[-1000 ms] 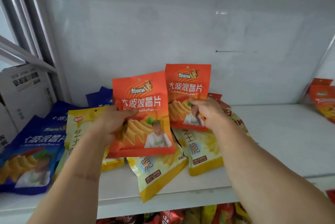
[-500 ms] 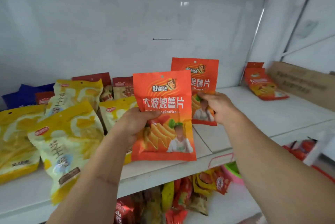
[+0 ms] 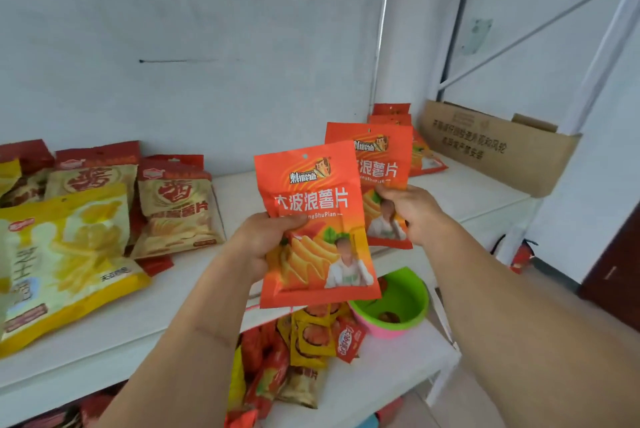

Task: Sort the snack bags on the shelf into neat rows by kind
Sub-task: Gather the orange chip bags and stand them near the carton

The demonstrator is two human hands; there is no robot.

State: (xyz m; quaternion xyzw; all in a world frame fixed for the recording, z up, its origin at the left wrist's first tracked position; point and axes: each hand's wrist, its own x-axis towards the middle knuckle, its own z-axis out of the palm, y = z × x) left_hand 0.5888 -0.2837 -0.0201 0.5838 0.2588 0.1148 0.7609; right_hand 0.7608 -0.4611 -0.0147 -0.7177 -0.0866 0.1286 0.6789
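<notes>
A person's left hand (image 3: 263,244) is gripping a glossy orange foil crisp bag (image 3: 317,226) above the white shelf (image 3: 460,192), the right hand (image 3: 410,209) pinching a matching orange bag (image 3: 375,164) behind it. Both should go upright, edges squared, beside the orange stack (image 3: 398,122) at one o'clock, well apart from the yellow bags (image 3: 69,254) at nine.

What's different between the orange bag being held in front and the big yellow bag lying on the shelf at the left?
The orange crisp bag in the left hand is held upright in the air, while the large yellow crisp bag lies flat on the white shelf. The orange bag looks narrower and the yellow one wider. The orange bag has a person pictured on it; the yellow one shows none. Both are glossy printed snack packets with Chinese lettering.
</notes>
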